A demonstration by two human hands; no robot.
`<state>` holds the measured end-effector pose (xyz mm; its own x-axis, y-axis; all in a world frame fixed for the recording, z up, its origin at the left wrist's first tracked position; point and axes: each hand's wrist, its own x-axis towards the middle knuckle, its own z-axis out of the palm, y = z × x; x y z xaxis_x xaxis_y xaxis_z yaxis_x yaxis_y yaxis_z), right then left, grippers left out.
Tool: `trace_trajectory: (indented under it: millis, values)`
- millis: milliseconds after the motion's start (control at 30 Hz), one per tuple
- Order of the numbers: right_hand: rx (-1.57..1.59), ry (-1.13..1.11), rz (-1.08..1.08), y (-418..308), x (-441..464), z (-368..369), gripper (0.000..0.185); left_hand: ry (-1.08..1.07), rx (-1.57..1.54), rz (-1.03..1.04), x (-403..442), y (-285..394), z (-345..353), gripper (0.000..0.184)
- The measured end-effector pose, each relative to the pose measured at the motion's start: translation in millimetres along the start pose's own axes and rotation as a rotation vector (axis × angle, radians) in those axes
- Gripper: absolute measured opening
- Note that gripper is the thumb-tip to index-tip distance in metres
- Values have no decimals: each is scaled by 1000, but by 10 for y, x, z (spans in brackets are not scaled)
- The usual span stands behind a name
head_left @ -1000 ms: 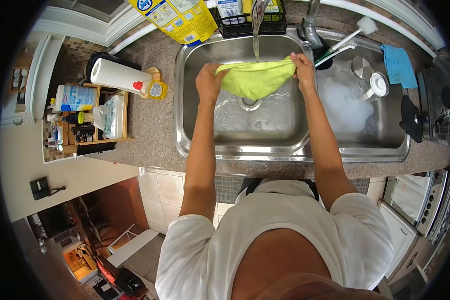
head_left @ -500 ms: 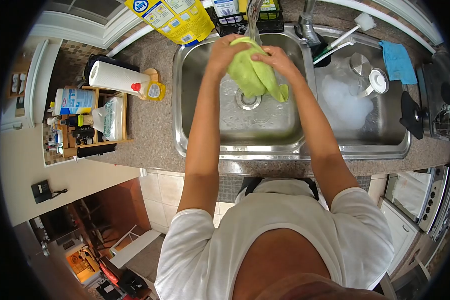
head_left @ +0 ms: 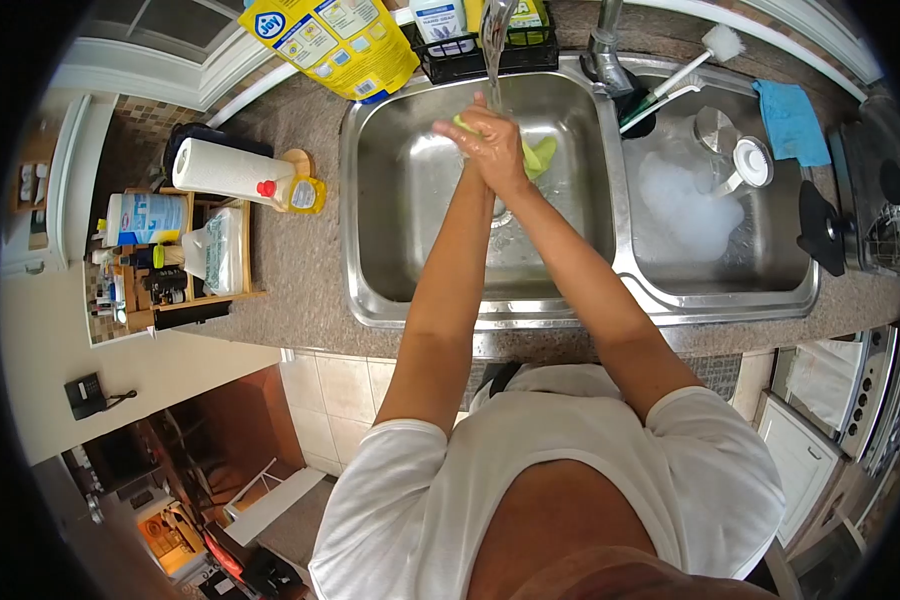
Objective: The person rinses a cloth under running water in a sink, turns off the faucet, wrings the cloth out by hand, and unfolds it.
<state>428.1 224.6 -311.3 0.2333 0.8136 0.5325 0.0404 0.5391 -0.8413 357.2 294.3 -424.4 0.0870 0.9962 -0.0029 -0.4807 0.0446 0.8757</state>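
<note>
Over the left sink basin (head_left: pixel 390 240), both hands are pressed together around a lime-green cloth (head_left: pixel 540 157), most of it hidden by them. My right hand (head_left: pixel 497 148) lies on top, its fingers toward the left across the cloth. Beneath it my left hand (head_left: pixel 479 104) is mostly covered, with only fingertips and the wrist showing. One end of the cloth sticks out to the right of the hands. Water (head_left: pixel 494 45) runs down just behind them.
The right basin (head_left: pixel 770 250) holds foam (head_left: pixel 685 205), a metal cup (head_left: pixel 715 131) and a white-headed brush (head_left: pixel 752 162). A blue cloth (head_left: pixel 792 122) hangs at its corner. Behind the left basin stand a yellow pouch (head_left: pixel 345 45) and a black caddy (head_left: pixel 485 60). Paper towels (head_left: pixel 220 167) and a soap bottle (head_left: pixel 305 194) are left.
The cloth was stretched between both hands, then gathered up under the water. Now it is bunched small, and the hands have come together with the right one over the left.
</note>
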Motion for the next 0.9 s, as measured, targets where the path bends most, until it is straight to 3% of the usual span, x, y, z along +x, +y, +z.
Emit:
trace_trajectory:
  millis: [33,100,133,233,333,433,500,633,767,867,900]
  values:
    - [-33,112,-39,9,-7,16,28,116,-56,-107,-68,42,95,31]
    - [-94,224,273,154,231,-164,32,298,-188,-246,-380,580,734,26]
    - [-121,282,430,184,336,-224,35,278,-135,-234,-378,571,769,27]
    - [-140,307,482,-22,355,-275,31,237,-37,-278,-325,571,775,27]
    - [-369,231,382,49,173,-145,32,241,-187,-260,-308,565,715,26]
    - [-351,249,263,32,147,-83,38,121,-11,-246,-294,398,447,25]
    - [-327,259,304,343,180,-168,39,186,35,-291,-400,527,592,24]
    - [-546,-195,259,556,354,-535,33,187,-58,-335,-581,929,641,29]
    - [-365,-595,117,351,513,-749,33,-156,727,-371,-655,1283,410,42]
    - [-163,-595,-104,-40,557,-597,33,-332,1060,-172,-472,1209,404,42]
    - [-112,-514,-33,-85,526,-551,36,-273,915,-143,-405,1158,413,40]
